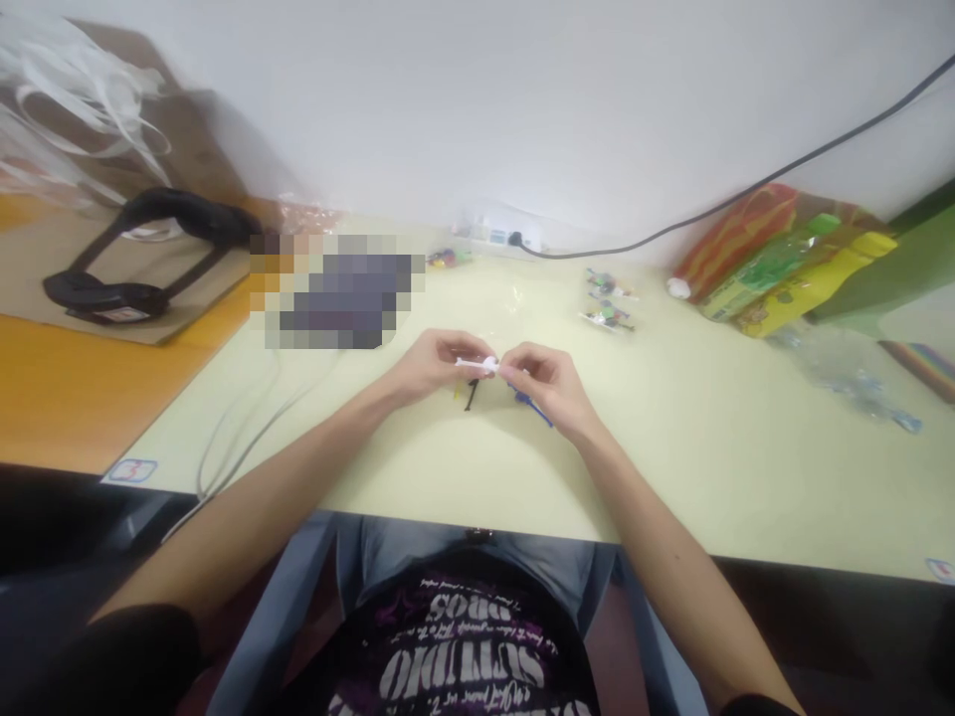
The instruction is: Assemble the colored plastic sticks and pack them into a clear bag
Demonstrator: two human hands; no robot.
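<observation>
Left grip (433, 368) + right grip (550, 386) | white piece (488, 365) held crosswise | stem (470, 362) left

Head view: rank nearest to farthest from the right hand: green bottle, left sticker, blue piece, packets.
1. Blue piece: just below the right hand.
2. Packets: beyond it, slightly right.
3. Green bottle: far right, near the wall.
4. Left sticker: table's left front corner.

The pale yellow counter (708, 477) carries a black piece (470, 400) and a blue piece (538, 409) near its middle, coloured parts (610, 316) toward the far edge, a power strip (488, 236) there, and a label (133, 470) at the near left corner.
</observation>
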